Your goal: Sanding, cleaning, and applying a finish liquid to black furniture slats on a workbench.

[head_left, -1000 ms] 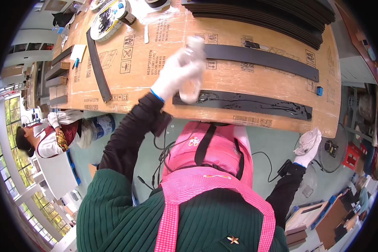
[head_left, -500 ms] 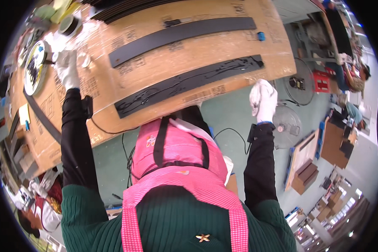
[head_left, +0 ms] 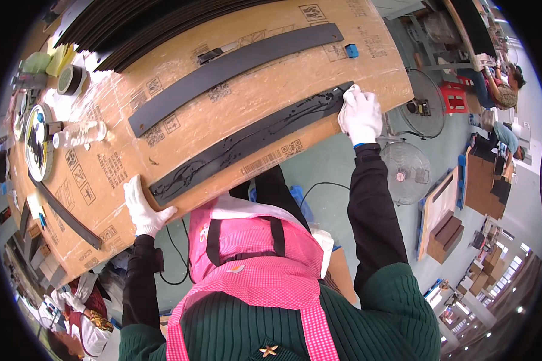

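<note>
Strip (head_left: pixel 250 141), long, dark and wet with streaky black coating, lies flat along the near edge of the cardboard-covered table (head_left: pixel 186 144). A narrow band of brown cardboard shows between it and that edge; its right end stops short of the table's right edge.

Left hand (head_left: pixel 143 207), white-gloved: at the strip's left end, thumb spread wide from the fingers, clenched on nothing. Thumb lies by the table's front edge. Cannot tell whether the fingers touch the strip.

Right hand (head_left: pixel 361 114), also gloved: at the strip's right end, fingers folded down over it. Cannot tell how firmly they close, or what lies under them.

Behind, a dry grey panel (head_left: pixel 238 72) runs nearly parallel, a wider band of cardboard between the two. Blue block (head_left: pixel 351 51) just beside its right end. Dark panel stack (head_left: pixel 156 24) takes up the far edge. Off to the left, a clear bottle (head_left: pixel 80 134) on its side, near a round paint-smeared dish (head_left: pixel 40 178).

Green floor (head_left: pixel 319 162) shows between the person's body and right forearm; a fan (head_left: pixel 406 173) stands beyond that arm.
</note>
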A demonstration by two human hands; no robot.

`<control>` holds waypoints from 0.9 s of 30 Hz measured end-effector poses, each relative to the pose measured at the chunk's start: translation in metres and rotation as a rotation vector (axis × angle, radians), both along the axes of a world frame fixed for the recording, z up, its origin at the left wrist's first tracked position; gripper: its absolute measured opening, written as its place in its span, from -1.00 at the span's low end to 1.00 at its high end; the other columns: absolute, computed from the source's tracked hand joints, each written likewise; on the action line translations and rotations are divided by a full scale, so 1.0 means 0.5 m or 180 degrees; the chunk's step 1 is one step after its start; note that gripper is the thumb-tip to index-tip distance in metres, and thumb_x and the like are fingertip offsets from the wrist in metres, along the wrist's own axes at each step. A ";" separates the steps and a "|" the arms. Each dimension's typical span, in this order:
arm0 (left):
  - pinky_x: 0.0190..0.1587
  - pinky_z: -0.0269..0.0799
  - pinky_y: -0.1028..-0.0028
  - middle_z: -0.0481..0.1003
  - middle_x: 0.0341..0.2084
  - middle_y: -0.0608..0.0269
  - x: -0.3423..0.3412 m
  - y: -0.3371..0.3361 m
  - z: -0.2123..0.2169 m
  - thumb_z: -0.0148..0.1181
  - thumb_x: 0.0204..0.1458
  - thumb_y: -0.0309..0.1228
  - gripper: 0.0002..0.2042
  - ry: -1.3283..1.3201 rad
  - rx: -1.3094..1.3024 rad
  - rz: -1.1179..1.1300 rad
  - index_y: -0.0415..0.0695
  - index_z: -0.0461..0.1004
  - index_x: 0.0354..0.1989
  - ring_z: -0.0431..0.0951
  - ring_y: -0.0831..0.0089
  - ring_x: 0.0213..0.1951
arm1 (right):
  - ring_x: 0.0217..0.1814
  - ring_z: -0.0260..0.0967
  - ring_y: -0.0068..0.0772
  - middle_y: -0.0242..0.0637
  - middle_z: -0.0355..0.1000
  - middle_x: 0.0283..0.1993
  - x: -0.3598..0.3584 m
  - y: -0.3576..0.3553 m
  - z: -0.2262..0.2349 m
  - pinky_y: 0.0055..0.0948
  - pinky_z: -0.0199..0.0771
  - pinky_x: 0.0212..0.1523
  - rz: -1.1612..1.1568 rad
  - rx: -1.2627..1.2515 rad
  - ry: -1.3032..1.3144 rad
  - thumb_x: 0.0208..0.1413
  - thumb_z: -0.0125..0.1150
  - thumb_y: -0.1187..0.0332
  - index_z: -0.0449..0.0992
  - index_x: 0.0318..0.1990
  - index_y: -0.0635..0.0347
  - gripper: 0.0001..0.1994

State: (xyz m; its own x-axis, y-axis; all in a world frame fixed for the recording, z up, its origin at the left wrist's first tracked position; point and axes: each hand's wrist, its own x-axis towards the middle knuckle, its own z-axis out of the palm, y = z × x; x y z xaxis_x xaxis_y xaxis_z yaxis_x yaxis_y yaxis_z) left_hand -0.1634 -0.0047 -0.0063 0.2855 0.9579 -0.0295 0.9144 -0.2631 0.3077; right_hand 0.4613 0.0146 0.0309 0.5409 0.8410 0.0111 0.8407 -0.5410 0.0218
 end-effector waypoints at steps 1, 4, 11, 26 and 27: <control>0.54 0.08 -0.05 0.25 0.45 -0.07 0.000 -0.002 -0.003 0.65 -0.48 -0.09 0.22 -0.0045 0.0027 0.0061 -0.21 0.17 0.51 0.12 -0.25 0.50 | 0.19 0.46 0.04 -0.19 0.46 0.10 -0.002 0.006 -0.009 -0.07 0.53 0.21 0.0067 0.0011 0.0106 0.25 0.25 0.15 0.52 0.21 -0.16 -0.62; 0.53 0.08 -0.10 0.28 0.43 -0.04 -0.002 0.004 -0.008 0.63 -0.45 -0.16 0.07 -0.0105 0.0148 -0.0053 -0.14 0.29 0.41 0.13 -0.27 0.50 | 0.16 0.47 0.03 -0.20 0.46 0.09 0.018 0.016 -0.012 -0.06 0.55 0.16 0.0236 -0.0023 0.0048 0.24 0.24 0.19 0.53 0.17 -0.16 -0.65; 0.51 0.10 -0.14 0.35 0.36 -0.02 0.005 0.012 -0.008 0.57 -0.42 -0.32 -0.16 -0.0176 0.0129 -0.0102 -0.09 0.42 0.23 0.18 -0.27 0.46 | 0.16 0.46 0.05 -0.19 0.46 0.08 0.050 0.066 0.010 -0.04 0.52 0.15 0.0423 -0.0123 -0.0016 0.25 0.20 0.22 0.52 0.19 -0.15 -0.65; 0.52 0.03 -0.24 0.30 0.36 -0.12 0.189 0.010 0.095 0.70 -0.47 -0.15 0.07 -0.0242 0.0753 -0.0310 -0.18 0.31 0.36 0.26 -0.20 0.41 | 0.20 0.46 0.01 -0.17 0.48 0.11 0.101 0.029 -0.036 -0.07 0.49 0.21 0.0115 0.0330 0.0582 0.25 0.30 0.15 0.59 0.21 -0.17 -0.62; 0.47 0.08 -0.26 0.40 0.27 -0.12 0.288 0.021 0.122 0.72 -0.48 -0.15 0.02 -0.0532 0.0999 -0.0468 -0.19 0.39 0.30 0.37 -0.15 0.32 | 0.20 0.46 0.01 -0.17 0.48 0.11 0.097 0.030 -0.035 -0.07 0.49 0.21 0.0125 0.0344 0.0634 0.25 0.30 0.15 0.59 0.21 -0.17 -0.62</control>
State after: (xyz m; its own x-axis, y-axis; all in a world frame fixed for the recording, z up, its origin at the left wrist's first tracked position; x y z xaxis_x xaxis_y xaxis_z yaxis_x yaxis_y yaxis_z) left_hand -0.0196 0.0057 0.0547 0.3966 0.8615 0.3172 0.8039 -0.4927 0.3331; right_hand 0.5098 0.0297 0.0136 0.5083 0.8612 -0.0014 0.8431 -0.4979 -0.2030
